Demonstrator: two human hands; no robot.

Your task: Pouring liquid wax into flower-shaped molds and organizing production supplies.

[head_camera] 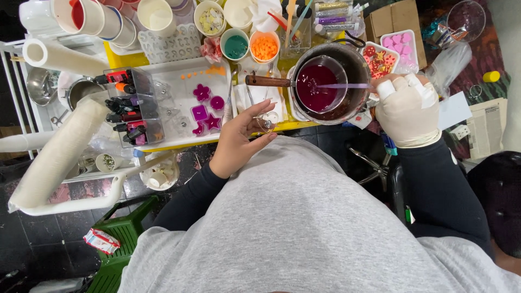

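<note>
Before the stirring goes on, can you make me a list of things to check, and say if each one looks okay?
1. Right hand gloved and gripping the purple stick: ok.
2. Stick tip down in the dark red liquid: ok.
3. Clear cup sitting inside the metal pot, not tipping: ok.
4. Left hand gloved: not ok, it is bare.
5. Left hand steadying the pot's wooden handle: not ok, it holds a small clear piece instead.
6. Liquid hot or cool: cannot tell.
</note>
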